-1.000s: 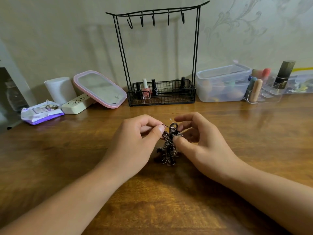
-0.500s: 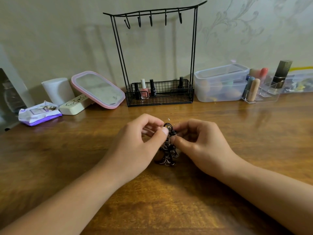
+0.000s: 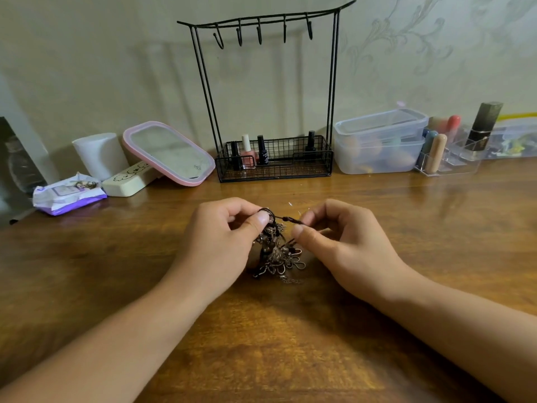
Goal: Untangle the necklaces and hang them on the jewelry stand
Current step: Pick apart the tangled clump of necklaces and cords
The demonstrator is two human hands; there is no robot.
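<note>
Low on the wooden table [image 3: 290, 330], the tangled necklaces [image 3: 274, 257] lie in a dark clump between both hands. The left hand [image 3: 220, 239] pinches the top of the clump; the right hand [image 3: 343, 242] pinches a dark cord drawn taut from it. Behind, against the wall, stands the black wire jewelry stand [image 3: 270, 91], nail polish bottles [image 3: 249, 154] in its basket.

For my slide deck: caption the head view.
Both hands, left and right, pick at tangled necklaces before an empty jewelry stand.

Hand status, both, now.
Left hand: pinching the dark tangled necklace clump.
Right hand: pinching a thin dark cord pulled from it.
</note>
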